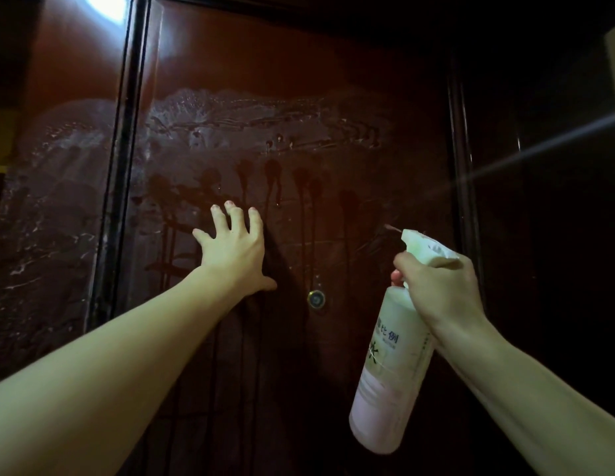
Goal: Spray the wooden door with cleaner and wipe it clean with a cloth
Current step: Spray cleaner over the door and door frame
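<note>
1. Bare forearms reach in from the bottom corners toward a dark reddish wooden door (333, 97).
2. On the right, the right hand (436, 283) has its grip curled round the neck of a spray bottle (392, 365), fingers at the trigger; the bottle is pale, pinkish toward its base, with printed characters on its side, and its nozzle points at the door.
3. On the left, the left hand (234, 249) lies flat against the door panel, fingers spread and straight, holding nothing.
4. Whitish smeared streaks (265, 121) cross the door above the hands, with dark drip runs (302, 214) trailing down from them.
5. Between the two hands, a little lower, sits a small round peephole (315, 298).
</note>
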Tool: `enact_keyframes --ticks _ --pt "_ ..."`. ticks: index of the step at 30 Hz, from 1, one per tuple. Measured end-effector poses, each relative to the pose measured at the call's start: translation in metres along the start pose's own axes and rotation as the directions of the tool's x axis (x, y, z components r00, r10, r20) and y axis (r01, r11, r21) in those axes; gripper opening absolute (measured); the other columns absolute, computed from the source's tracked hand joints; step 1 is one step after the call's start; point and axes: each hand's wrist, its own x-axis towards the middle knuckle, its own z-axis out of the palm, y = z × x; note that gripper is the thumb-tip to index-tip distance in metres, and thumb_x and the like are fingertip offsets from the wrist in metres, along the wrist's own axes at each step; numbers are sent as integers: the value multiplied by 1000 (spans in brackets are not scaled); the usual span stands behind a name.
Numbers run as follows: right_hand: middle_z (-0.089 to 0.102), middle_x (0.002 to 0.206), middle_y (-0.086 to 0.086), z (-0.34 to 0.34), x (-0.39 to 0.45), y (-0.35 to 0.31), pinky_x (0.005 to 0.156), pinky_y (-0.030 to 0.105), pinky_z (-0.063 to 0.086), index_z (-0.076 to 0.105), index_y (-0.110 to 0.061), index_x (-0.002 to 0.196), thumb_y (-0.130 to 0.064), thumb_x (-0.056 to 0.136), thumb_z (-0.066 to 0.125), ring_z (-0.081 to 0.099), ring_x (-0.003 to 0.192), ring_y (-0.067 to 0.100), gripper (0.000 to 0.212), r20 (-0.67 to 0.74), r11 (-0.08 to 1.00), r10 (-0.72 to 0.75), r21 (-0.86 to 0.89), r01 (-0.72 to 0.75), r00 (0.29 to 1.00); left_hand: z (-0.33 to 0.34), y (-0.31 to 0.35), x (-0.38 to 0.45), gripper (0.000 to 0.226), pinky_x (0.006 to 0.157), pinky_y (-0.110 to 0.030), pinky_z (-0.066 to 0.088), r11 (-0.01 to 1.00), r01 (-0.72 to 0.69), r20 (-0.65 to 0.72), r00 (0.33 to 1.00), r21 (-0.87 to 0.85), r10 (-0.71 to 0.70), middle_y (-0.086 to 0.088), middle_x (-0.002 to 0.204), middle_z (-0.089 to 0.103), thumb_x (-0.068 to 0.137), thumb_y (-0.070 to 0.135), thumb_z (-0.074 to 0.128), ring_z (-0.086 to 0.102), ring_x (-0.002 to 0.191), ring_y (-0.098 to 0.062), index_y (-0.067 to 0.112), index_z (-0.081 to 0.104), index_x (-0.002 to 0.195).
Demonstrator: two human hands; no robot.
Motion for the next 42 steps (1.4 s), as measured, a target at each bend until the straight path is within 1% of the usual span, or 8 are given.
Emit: enact_keyframes --ticks 4,8,11,17,23,30,35,42 --pt "67 62 3 -6 2 2 60 34 51 67 -4 71 -19 77 63 61 60 16 16 -13 998 -25 -63 24 1000 0 7 -1 133 107 -66 27 1000 -7 -7 1000 15 7 -28 155 -3 64 70 73 0 143 -49 7 -7 151" --pt "71 69 2 -9 5 9 75 45 59 68 -17 73 -21 74 66 70 72 21 4 12 1000 -3 -14 3 1000 1 11 0 134 106 -66 28 1000 -11 -3 1000 23 11 -28 155 -3 63 71 73 0 143 -49 7 -6 151" --pt "71 70 2 -13 6 13 76 46 59 69 -17 74 -20 75 65 70 73 22 5 26 999 2 -35 -1 1000 1 14 1 135 106 -66 27 1000 -14 2 1000 25 14 -28 155 -3 62 71 73 0 143 -49 7 -6 151" --pt "69 76 13 -20 9 16 58 28 47 66 0 79 -16 79 61 61 64 18 16 27 994 -28 -101 31 999 0 20 1 136 107 -64 28 999 -9 0 1000 37 9 -29 155 -2 61 70 74 0 143 -49 8 -7 151" --pt "72 71 2 -29 16 26 78 43 58 66 -22 72 -18 78 66 70 75 20 7 5 1000 24 -15 -24 1000 -2 26 1 136 108 -64 27 999 -7 10 1000 40 7 -29 155 -3 62 70 74 0 143 -49 7 -8 151" --pt "70 77 13 -38 18 31 62 32 51 67 -4 79 -16 79 62 66 70 26 13 -60 996 16 -83 -21 998 1 35 0 136 108 -64 28 999 -19 0 1000 47 19 -27 155 -3 62 70 74 0 144 -48 8 -8 151" --pt "71 76 4 -44 23 43 74 40 58 66 -20 78 -23 79 66 69 76 22 3 -102 996 62 -63 -69 993 4 36 -2 134 108 -65 26 999 -24 -15 1000 37 25 -26 156 -4 63 69 74 -1 144 -47 9 -7 151" --pt "69 76 7 -45 15 56 69 38 54 66 -12 75 -22 78 64 66 74 24 10 -101 984 103 -135 -117 990 6 37 -3 130 108 -64 25 999 -29 -22 999 44 30 -24 157 -4 66 69 72 -1 145 -46 10 -7 152"
